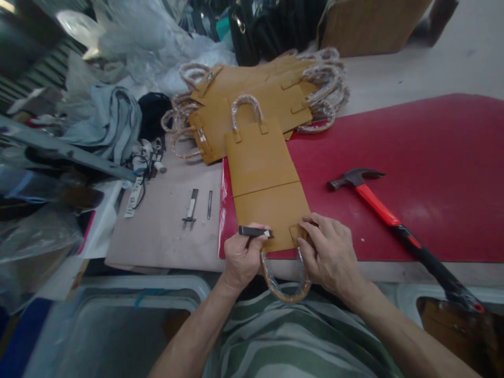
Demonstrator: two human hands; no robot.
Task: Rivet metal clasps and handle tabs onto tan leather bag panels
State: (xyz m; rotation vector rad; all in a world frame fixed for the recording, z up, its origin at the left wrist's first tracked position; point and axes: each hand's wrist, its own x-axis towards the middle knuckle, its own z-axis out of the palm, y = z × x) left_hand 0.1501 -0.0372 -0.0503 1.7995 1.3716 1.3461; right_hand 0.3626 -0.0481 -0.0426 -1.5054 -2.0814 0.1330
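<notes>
Hands at work on a tan bag piece

A tan bag piece lies in the centre of the frame, on the left end of a red mat, with a crease across its middle. An upper handle arches from its far end; a lower handle, wrapped in clear plastic, hangs past the near edge of the tabletop.

The left hand is closed around a small black tool, held over the piece's lower left corner. The right hand has its thumb and fingers bent at the tab on the lower right corner; whether they pinch it, I cannot tell.

Right of the piece, a hammer lies slantwise, its head towards the centre. To the left, a pronged tool lies beside a thin metal rod. Beyond the piece, similar tan pieces are heaped, with black bags and a cardboard box at the top of the frame.
</notes>
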